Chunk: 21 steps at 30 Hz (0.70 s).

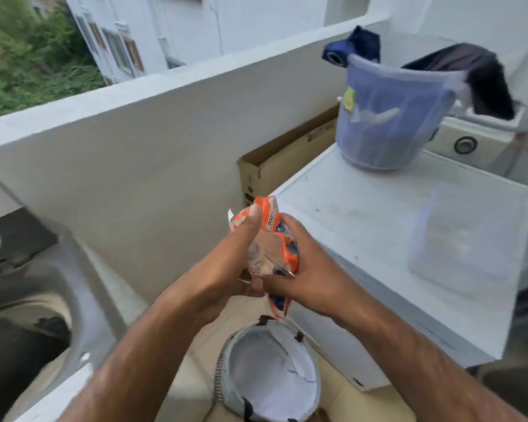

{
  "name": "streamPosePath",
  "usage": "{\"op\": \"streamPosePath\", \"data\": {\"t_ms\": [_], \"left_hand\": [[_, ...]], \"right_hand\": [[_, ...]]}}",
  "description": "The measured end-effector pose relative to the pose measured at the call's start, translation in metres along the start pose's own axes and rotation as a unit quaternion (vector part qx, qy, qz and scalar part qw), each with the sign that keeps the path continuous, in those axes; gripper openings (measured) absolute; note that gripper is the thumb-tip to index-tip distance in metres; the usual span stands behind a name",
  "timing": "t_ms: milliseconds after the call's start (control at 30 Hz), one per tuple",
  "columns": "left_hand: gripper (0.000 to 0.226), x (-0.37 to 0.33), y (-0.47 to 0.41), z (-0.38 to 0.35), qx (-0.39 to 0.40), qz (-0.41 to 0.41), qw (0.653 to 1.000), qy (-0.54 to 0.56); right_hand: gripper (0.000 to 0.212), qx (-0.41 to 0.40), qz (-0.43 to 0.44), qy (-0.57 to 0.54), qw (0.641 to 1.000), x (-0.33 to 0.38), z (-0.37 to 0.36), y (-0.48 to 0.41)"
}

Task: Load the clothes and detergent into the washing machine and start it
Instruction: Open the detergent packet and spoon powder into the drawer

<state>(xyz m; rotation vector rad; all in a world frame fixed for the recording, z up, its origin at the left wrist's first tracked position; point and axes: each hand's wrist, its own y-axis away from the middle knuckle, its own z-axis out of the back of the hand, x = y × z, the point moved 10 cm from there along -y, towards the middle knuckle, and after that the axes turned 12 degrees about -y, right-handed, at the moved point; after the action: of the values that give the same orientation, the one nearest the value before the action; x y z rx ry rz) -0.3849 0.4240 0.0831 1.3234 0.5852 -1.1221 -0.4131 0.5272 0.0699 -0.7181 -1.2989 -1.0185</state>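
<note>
An orange, white and blue detergent packet is upright at the centre, gripped by both hands. My left hand clasps its left side with the thumb pressed near the top. My right hand wraps the right side and lower part. A washing machine with an open top and dark drum lies at the lower left, blurred. A lavender plastic bucket holding clothes stands on a white appliance top at the upper right, with a dark blue garment and a black garment draped over its rim.
The white appliance top carries a clear plastic container. A round white-lined laundry basket sits on the tiled floor below my hands. A cardboard box leans against the white balcony wall.
</note>
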Motion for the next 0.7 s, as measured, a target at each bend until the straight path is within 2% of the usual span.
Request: {"op": "streamPosePath", "data": {"t_ms": [167,300,367,533,700], "left_hand": [[0.061,-0.090,-0.068,-0.104,0.039,-0.037,0.998,-0.036],[0.039,-0.151,-0.110,-0.193,0.105,-0.064,0.990,-0.071],[0.035,-0.168,-0.131,-0.235,0.139,-0.069,0.983,-0.096],[0.051,-0.182,-0.181,-0.309,0.193,-0.074,0.967,-0.150],[0.050,-0.165,-0.229,-0.343,0.178,-0.045,0.967,-0.177]], "right_hand": [[0.103,-0.098,-0.018,0.011,0.995,-0.003,0.156,0.019],[0.100,-0.198,-0.014,-0.013,0.980,-0.012,0.262,0.050],[0.097,-0.238,-0.023,-0.022,0.971,-0.023,0.305,0.064],[0.097,-0.303,-0.055,-0.064,0.949,-0.063,0.372,0.077],[0.102,-0.315,-0.118,-0.065,0.939,-0.109,0.394,0.059]]}}
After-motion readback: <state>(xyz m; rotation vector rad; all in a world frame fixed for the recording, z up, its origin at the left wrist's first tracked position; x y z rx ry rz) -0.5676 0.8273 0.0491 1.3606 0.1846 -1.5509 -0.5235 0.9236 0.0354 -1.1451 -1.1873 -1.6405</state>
